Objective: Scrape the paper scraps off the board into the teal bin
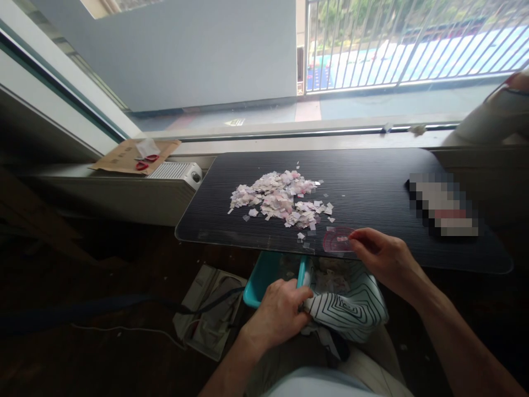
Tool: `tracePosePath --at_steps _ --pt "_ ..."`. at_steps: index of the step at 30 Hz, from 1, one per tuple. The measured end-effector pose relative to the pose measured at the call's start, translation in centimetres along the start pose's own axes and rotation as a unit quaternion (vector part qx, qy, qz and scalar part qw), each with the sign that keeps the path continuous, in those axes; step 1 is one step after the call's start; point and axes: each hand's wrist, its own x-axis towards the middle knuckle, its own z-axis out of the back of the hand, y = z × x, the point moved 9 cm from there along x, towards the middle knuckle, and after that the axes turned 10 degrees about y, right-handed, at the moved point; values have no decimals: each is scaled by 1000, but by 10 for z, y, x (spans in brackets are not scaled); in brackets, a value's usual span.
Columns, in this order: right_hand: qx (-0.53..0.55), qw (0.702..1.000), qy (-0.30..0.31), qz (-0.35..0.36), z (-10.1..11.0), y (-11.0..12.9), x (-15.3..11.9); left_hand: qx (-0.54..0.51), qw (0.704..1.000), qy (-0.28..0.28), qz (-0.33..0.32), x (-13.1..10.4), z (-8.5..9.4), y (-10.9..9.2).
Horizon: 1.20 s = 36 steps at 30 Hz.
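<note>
A pile of small cut paper pieces (281, 196), white and pale pink, lies spread on the dark tabletop (372, 176). Close to the table's front edge is a pink see-through flat piece (333, 241) with a few tiny scraps on it. The fingertips of my right hand (382, 256) are pinched together at its right end. My left hand (281, 309) is closed on the gathered edge of a white bag with black lines (351, 314), beside the rim of a teal bin (257, 284). Paper scraps show inside the bag's opening.
A phone-shaped blurred object (444, 205) lies at the table's right. Red-handled scissors (142, 164) rest on brown cardboard (119, 157) on the left sill, near a white radiator (176, 172). A grey box (212, 309) stands below on the floor. Large windows border the table's far side.
</note>
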Motion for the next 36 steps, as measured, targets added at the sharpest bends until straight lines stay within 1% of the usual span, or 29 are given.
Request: tracePosePath --at_steps 2,3,7,10,14,19,23,27,28,30,33,36 --pt "-1 1000 23 4 -5 1 0 3 1000 -3 1 0 0 0" --pt "0 1000 26 5 -6 1 0 6 1000 -2 1 0 0 -1" --pt "16 1000 -9 19 -7 2 0 27 999 21 -16 3 -4 -11" --pt "22 998 -17 47 -14 9 4 40 998 36 -37 5 -7 -20" --pt "9 997 -30 67 -18 21 8 44 997 29 -52 6 -7 -26" --pt "18 997 14 75 -26 28 10 49 997 19 -60 7 -5 -28" --pt "17 998 -1 62 -27 30 11 50 996 17 -67 8 -4 -29" --pt "36 996 55 65 -36 34 8 57 996 16 -70 8 -4 -31" --pt "43 996 53 59 -33 31 6 59 996 17 -71 9 -3 -32" --pt "52 998 17 34 -19 19 0 64 995 20 -76 9 -3 -35" --pt "48 998 -45 -23 5 -14 -12 74 993 30 -89 12 -3 -42" --pt "50 994 -62 -69 16 -45 -23 81 990 36 -110 16 -4 -53"
